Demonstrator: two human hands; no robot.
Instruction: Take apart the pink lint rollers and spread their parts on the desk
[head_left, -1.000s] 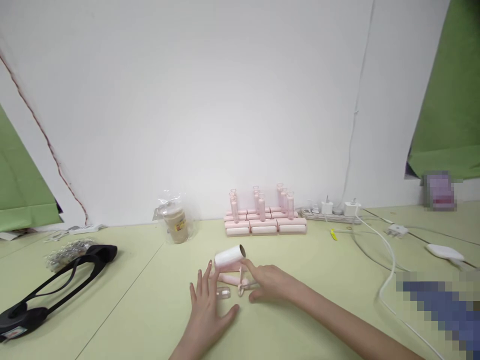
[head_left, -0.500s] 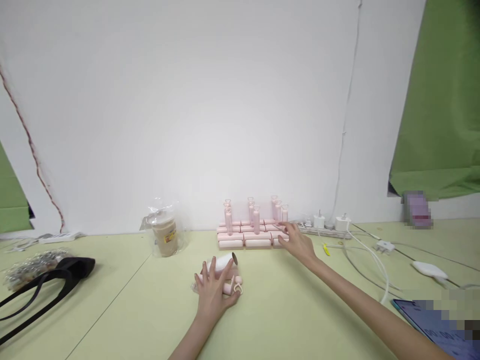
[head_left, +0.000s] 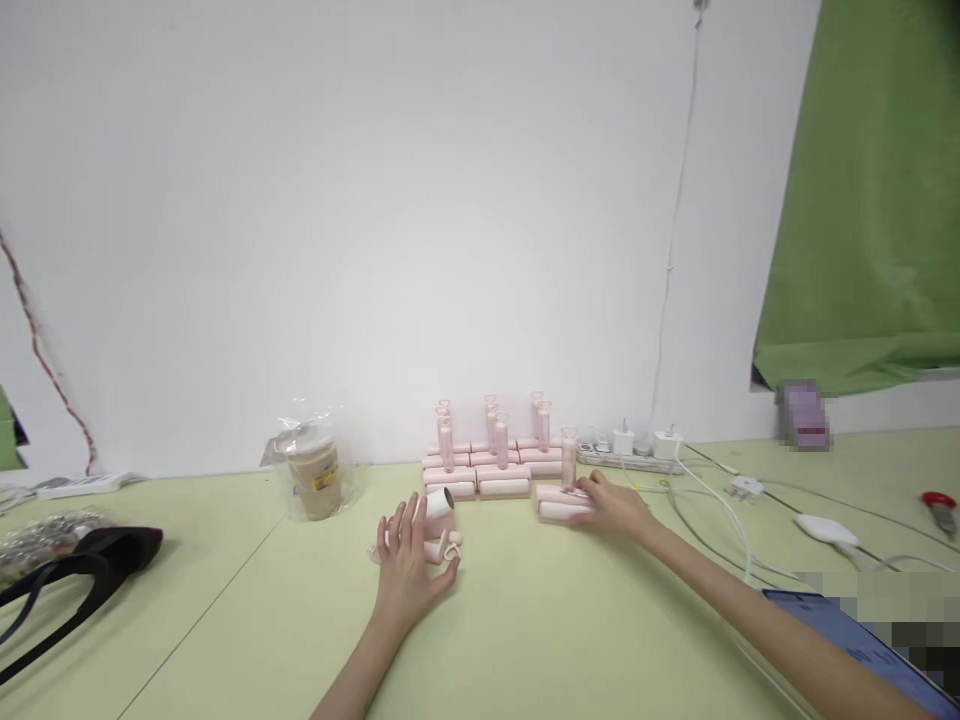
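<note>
Left hand (head_left: 409, 565) lies flat on the table (head_left: 225, 620), fingers spread, holding nothing; its fingertips touch a white roll (head_left: 439, 501) and small pink parts (head_left: 442, 548) just beyond it. Right hand (head_left: 611, 503) reaches farther back, fingers closed on a pink roller (head_left: 559, 505) that sits just right of the roller stack (head_left: 487, 465) by the wall. Far left lies a black bag (head_left: 67, 570). A plastic bag (head_left: 311, 470) left of the stack holds a lidded cup (head_left: 315, 480). Chargers (head_left: 637, 445) sit right of the stack.
</note>
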